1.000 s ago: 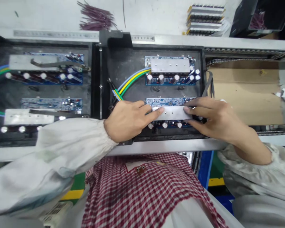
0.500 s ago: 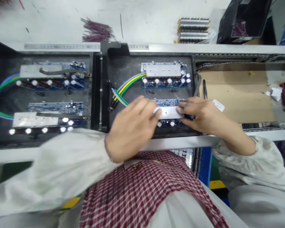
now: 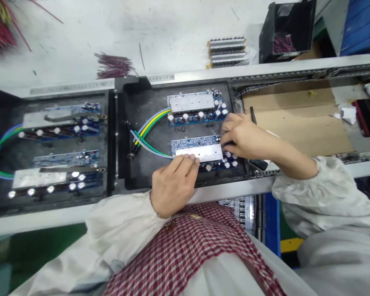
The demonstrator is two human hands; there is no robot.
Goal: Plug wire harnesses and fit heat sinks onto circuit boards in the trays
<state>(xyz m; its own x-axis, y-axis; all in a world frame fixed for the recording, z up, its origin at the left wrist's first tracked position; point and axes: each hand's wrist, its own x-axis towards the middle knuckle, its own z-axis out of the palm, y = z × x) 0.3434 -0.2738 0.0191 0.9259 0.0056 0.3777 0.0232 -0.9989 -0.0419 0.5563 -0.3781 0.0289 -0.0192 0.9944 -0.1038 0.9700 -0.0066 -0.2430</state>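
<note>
A blue circuit board [image 3: 188,143] with a silver heatsink plate [image 3: 208,153] lies in the near part of a black tray [image 3: 148,170]. My left hand [image 3: 174,185] is closed at its front left, fingertips curled over the plate's near edge. At the board's right end, the fingers of my right hand [image 3: 243,137] are bent together, and whatever is between them is hidden. Blue, yellow and green wires [image 3: 151,128] run from the tray's left side to the boards. Behind lies a second circuit board [image 3: 194,120] with its own plate.
To the left, another black tray [image 3: 107,181] bears two similar boards. Purple wires [image 3: 114,65], stacked strips of components [image 3: 227,52] and a black bin [image 3: 286,31] stand behind. Cardboard [image 3: 296,127] lies on the right, with black tweezers [image 3: 253,115] at its left edge.
My left hand has moved from the plate's left end down to its near edge. My right hand has slid off the plate to the board's right end. The camera view has shifted.
</note>
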